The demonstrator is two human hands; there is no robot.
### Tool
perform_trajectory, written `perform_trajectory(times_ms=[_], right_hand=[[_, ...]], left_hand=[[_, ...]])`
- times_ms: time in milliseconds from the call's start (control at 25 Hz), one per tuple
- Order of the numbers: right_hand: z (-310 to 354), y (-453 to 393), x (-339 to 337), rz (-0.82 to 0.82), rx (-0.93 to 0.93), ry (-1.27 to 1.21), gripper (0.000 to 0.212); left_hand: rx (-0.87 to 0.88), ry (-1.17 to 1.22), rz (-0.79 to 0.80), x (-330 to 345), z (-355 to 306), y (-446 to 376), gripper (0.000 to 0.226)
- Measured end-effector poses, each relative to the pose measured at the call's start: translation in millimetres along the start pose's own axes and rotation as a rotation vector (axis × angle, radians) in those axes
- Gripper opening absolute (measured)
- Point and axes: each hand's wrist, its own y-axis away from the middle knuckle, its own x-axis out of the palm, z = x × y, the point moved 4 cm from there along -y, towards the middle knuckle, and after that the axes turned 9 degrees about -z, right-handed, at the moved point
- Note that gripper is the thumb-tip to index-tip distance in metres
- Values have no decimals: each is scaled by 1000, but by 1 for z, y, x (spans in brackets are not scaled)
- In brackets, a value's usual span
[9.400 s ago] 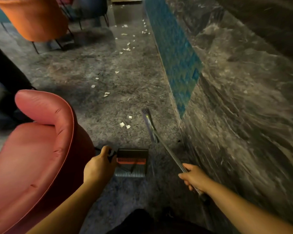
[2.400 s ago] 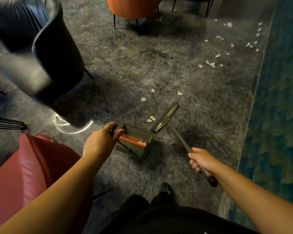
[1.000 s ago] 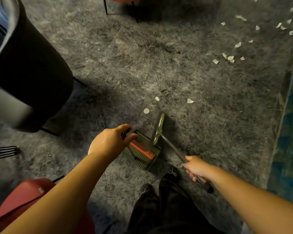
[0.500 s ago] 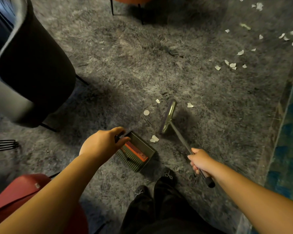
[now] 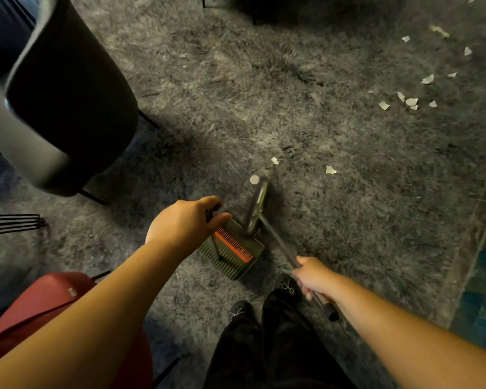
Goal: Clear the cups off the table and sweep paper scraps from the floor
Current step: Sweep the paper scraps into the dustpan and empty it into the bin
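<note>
The left hand (image 5: 184, 220) curls round the dark handle of a grey-green plastic dustpan with an orange comb strip (image 5: 233, 248), which sits tilted on the shaggy grey carpet (image 5: 320, 234); the right hand (image 5: 313, 277) grips the thin metal shaft of a grey-green broom (image 5: 257, 209), whose head stands at the pan's open mouth; a round white paper scrap (image 5: 254, 179) lies just beyond the broom head, two more torn scraps (image 5: 330, 170) near it, and a scattered cluster of white scraps (image 5: 411, 101) well apart at upper right; a black tub chair (image 5: 73, 102) stands at left, a red padded seat (image 5: 40, 307) below it; black shoes (image 5: 240, 311) show at bottom.
</note>
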Motion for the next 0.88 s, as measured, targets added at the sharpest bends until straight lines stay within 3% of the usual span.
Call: perform_trajectory(times_ms=[80,200,360,600,880], right_hand=[[4,9,16,63,-18,49,59],[2,20,19,102,14,-65,60],[1,29,-5,33,35,-127,58],[6,18,-12,-107,11,9,59],[5,17,30,46,52,-113,54]], left_hand=[[-4,5,9,-1,4,2,46],[-7,6,20,-1,14,7,56],[-13,-5,24,0,20,11,56],[-10,8,-14,0,35,22,52],[15,-3,-29,7,41,30,58]])
